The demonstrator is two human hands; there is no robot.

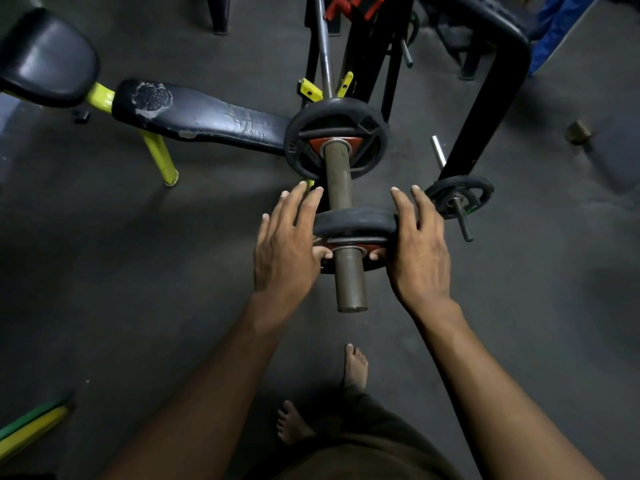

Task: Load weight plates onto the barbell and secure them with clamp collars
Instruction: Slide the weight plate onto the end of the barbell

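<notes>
Far left: the bench (194, 116), black padding cracked and worn through in one patch, stands on yellow legs on the dark floor (138, 271). Its near end sits just beside the larger weight plate (298, 133), which is already seated well up the barbell sleeve (341, 181).

My left hand (287, 251) presses flat against the left edge of the smaller weight plate (356, 220), fingers extended forward and spread, thumb hooked onto the plate's near face beside the sleeve. The smaller weight plate is on the barbell sleeve, partway along it, well apart from the larger weight plate; a bare length of sleeve shows between the two, and another bare length projects toward me past the plate. A red hub ring shows around the bore of each plate.

My right hand (419, 247) mirrors the left on the plate's right edge, fingers extended, thumb on the near face. Both hands together hold the plate between them.

Right of that hand, a short bar with small plates (460, 199) rests beside the black rack frame (485, 109). My bare feet (355, 367) stand on the floor below the sleeve end.
</notes>
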